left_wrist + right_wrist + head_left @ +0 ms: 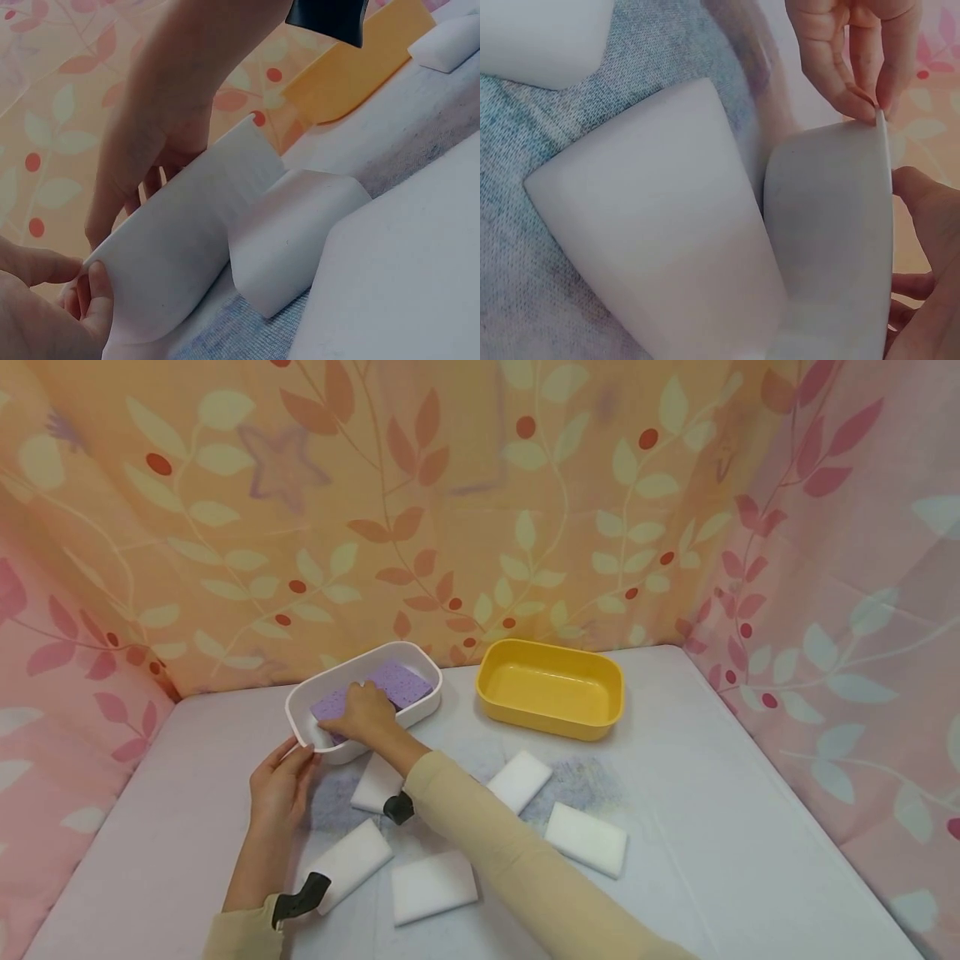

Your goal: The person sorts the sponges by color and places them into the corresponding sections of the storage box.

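Observation:
My left hand (279, 785) pinches the near-left rim of a white oblong tub (417, 714) between thumb and fingers. Inside the tub are purple sponges; one sponge (405, 685) lies toward its right end. My right hand (367, 714) reaches into the tub with bent fingers and grips another purple sponge (327, 707) on the left side. In both wrist views the tub wall hides the fingertips of that hand. Close to the tub's near side lies a white sponge block (660, 217).
A yellow oblong tub (551, 727) stands to the right of the white one. Several white blocks, such as one block (435, 887) at the front and another (587, 839) further right, lie on the cloth-covered table (720, 793). A patterned curtain (480, 510) hangs behind.

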{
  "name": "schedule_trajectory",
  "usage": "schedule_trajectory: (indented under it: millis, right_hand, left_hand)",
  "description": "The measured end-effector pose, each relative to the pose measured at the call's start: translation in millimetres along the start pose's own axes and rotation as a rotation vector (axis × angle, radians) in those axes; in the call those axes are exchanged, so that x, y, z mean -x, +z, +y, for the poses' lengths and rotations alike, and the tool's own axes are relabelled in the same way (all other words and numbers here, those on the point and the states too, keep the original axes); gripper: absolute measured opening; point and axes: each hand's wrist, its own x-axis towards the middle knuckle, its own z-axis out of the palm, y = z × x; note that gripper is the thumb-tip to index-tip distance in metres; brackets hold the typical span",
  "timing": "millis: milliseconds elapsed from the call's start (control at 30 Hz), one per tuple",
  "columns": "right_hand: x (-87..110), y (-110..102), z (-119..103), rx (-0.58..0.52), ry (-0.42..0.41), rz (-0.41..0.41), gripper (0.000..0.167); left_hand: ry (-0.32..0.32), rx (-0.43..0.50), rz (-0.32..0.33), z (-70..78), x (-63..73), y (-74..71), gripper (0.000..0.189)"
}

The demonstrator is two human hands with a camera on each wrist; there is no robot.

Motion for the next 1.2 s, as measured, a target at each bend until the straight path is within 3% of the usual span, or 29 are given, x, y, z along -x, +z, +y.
schedule_trajectory:
  millis: [333,600,900,1100,1200]
  right_hand:
    - [12.5,-19.0,9.3,-0.052,-0.098,0.021,0.068]
    - [21.4,-24.6,27.0,-0.241,-0.134,0.015,0.066]
    - [29.8,-30.1,47.2,-0.422,-0.335,0.015,0.055]
    - [38.0,-36.2,55.2,-0.497,-0.38,0.013,0.052]
    - [42.8,-39.5,59.8,-0.527,-0.399,0.018,0.05]
  left_hand:
    - [-0.003,0.016,0.005,0.2,-1.2,-0.4,0.04]
    - [-0.016,-0.019,0.038,0.2,-0.4,0.5,0.041]
    - [-0.006,-0.023,0.034,0.5,1.6,2.5,0.044]
    - [-0.015,-0.025,0.041,0.5,0.2,1.9,0.054]
    - [-0.014,-0.013,0.044,0.2,0.2,2.0,0.048]
